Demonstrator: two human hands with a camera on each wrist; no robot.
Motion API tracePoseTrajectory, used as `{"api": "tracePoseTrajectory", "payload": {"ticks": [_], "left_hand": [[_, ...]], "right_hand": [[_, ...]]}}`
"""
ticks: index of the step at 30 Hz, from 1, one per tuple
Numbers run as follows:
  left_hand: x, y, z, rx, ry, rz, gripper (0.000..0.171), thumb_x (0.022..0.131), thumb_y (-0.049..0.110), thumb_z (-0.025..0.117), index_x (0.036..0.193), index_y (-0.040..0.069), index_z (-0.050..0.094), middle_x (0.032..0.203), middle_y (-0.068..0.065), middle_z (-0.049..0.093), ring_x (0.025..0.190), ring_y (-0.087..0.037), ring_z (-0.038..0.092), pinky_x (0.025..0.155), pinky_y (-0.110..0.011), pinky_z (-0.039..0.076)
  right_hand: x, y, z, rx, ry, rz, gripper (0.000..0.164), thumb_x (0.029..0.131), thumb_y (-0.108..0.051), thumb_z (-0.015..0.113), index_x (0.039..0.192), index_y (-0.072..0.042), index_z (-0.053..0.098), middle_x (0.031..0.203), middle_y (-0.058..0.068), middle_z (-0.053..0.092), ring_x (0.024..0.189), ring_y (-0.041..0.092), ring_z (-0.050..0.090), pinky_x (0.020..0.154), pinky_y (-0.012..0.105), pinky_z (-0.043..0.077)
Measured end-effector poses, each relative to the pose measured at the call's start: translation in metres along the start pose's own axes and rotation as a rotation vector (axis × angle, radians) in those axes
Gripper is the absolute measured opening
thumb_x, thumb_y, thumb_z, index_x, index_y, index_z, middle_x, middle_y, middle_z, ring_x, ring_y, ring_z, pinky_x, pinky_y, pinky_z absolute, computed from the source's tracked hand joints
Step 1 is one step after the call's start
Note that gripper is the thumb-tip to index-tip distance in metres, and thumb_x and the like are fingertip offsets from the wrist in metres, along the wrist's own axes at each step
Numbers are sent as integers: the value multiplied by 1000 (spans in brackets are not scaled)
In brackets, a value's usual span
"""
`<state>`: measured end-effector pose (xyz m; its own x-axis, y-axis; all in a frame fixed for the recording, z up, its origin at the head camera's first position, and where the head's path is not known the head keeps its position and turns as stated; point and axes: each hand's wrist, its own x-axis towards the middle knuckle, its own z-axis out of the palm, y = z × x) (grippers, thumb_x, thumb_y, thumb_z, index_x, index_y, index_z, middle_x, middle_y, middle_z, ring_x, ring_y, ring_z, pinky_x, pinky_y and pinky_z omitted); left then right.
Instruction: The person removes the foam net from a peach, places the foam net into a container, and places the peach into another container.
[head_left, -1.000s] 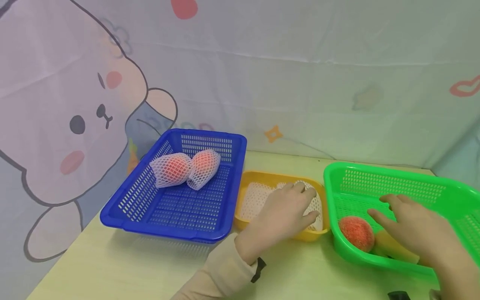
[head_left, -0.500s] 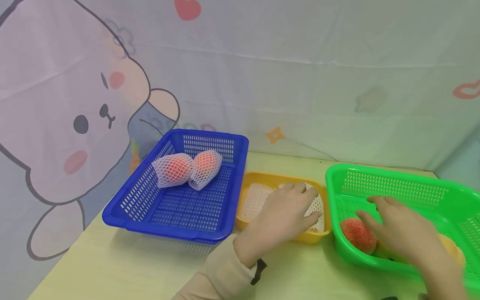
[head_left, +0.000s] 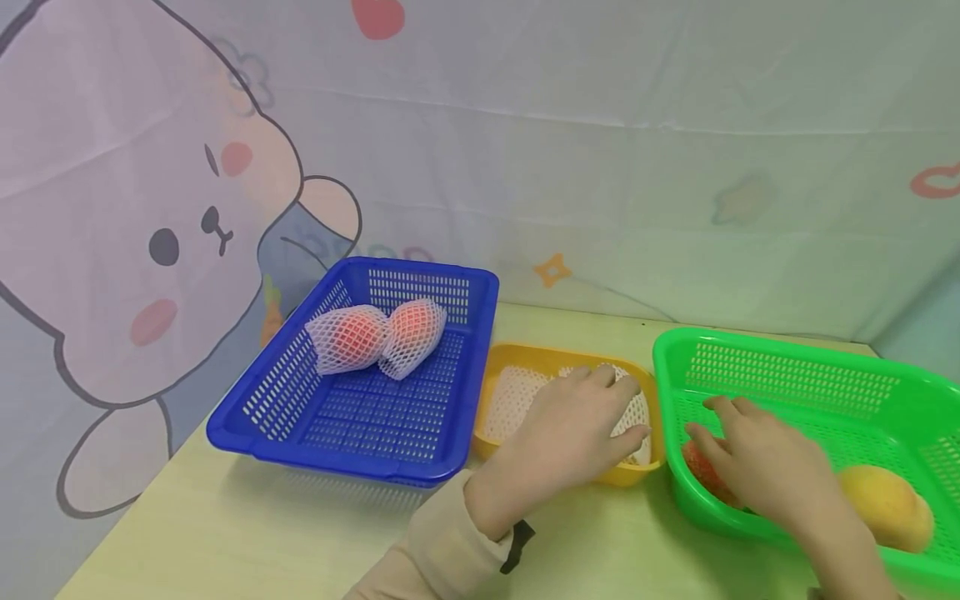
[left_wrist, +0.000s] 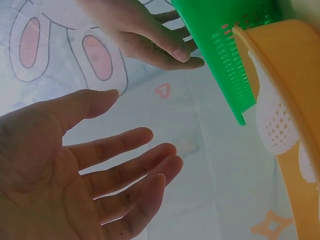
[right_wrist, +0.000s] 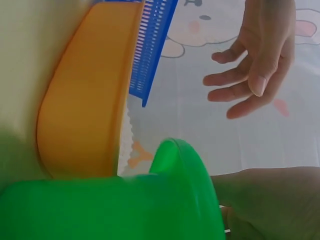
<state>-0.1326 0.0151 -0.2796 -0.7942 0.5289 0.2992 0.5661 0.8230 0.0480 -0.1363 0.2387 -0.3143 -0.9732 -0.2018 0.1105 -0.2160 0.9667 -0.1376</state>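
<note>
My left hand (head_left: 573, 421) hovers over the yellow basket (head_left: 517, 354), its fingers loosely bent. The left wrist view shows that palm (left_wrist: 35, 165) holding nothing. Below it lie white foam net sleeves (head_left: 513, 402), partly covered by the hand. My right hand (head_left: 772, 467) reaches over the left part of the green basket (head_left: 795, 367), with extended fingers above a rough red round fruit (head_left: 701, 471). Whether they touch it cannot be told. The hand hides much of that fruit. A yellow peach-like fruit (head_left: 885, 507) lies to the right of the hand.
A blue basket (head_left: 337, 460) stands on the left of the table (head_left: 262, 533), holding two red fruits in white net sleeves (head_left: 358, 337). The yellow basket sits between the blue and green ones. Behind them hangs a printed cloth (head_left: 525, 167).
My right hand has moved left inside the green basket, from over the yellow fruit to over the red one. The yellow fruit has come into view. The left hand has barely moved.
</note>
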Motion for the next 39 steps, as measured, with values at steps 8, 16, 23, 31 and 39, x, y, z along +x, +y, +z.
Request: {"api": "tracePoseTrajectory", "payload": {"ticks": [8,16,23,31,39], "left_hand": [[-2,-1,-3,-5,33,7,30,93,44,57,111,20,64,91,6,63,72,-9,52,56,-16,40],[-2,-1,-2,1,29,1,34,93,46,56,114,19,63,95,5,65,76,-10,56,58,-18,44],[-1,-1,0,8,34,21,33,93,46,56,109,18,63,90,5,63,70,-11,53,54,-18,40],[0,1,1,18,43,36,33,94,44,55,110,17,64,93,4,65,70,-11,54,54,-18,42],[-2,-1,-4,-5,24,34,35,93,47,56,111,17,64,94,4,64,76,-12,57,59,-20,44]], "right_hand": [[3,-14,7,19,33,34,68,98,-52,41,136,5,44,121,29,59,107,50,57,65,60,49],[5,-23,14,15,86,44,68,96,-45,50,136,9,41,107,26,65,106,51,56,62,59,51],[7,-31,25,-1,97,7,66,95,-39,53,136,11,40,127,33,55,113,51,53,71,60,52],[9,-35,33,31,58,18,66,96,-30,51,141,14,30,129,36,52,93,50,62,55,49,51],[9,-42,40,-68,176,-20,57,93,-20,51,136,16,38,106,30,65,48,17,47,36,25,30]]}}
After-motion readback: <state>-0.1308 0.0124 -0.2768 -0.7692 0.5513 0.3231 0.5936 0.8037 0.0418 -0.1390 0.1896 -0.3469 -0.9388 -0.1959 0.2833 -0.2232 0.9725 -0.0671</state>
